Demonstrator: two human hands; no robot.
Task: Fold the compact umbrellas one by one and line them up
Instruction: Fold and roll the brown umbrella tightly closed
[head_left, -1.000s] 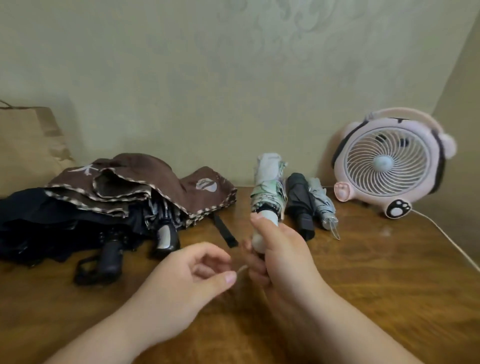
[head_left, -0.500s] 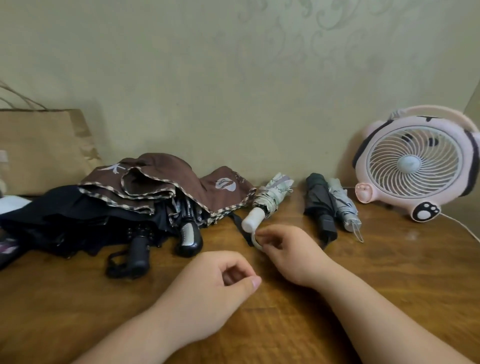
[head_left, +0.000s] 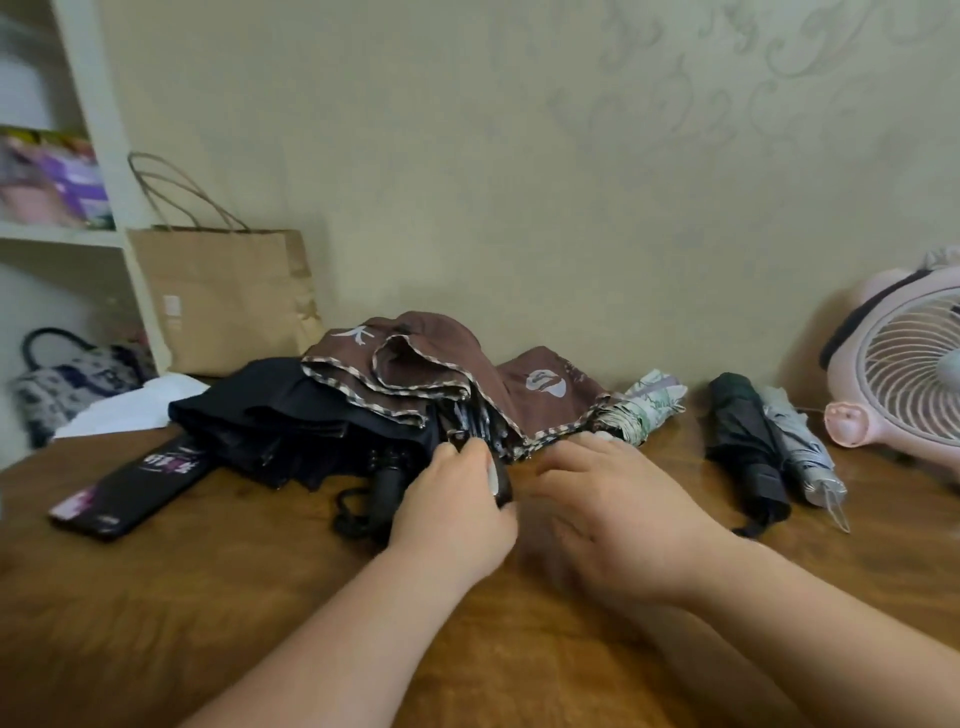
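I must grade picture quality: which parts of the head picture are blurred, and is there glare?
Head view: right hand and shelf contents are blurred; folded black umbrella looks sharp; light is soft, no glare; wide lens tilts the shelf post.

I see five umbrellas. Two are loose: one brown umbrella (head_left: 441, 364) and one big black umbrella (head_left: 270, 410). Three are rolled up: one flowery umbrella (head_left: 649, 410), one small black umbrella (head_left: 743, 431) and one grey umbrella (head_left: 800, 447). There are two hands, a left hand (head_left: 452, 514) and a right hand (head_left: 613, 509). There is one paper bag (head_left: 223, 301), one pink fan (head_left: 904, 379) and one flat black case (head_left: 135, 483).
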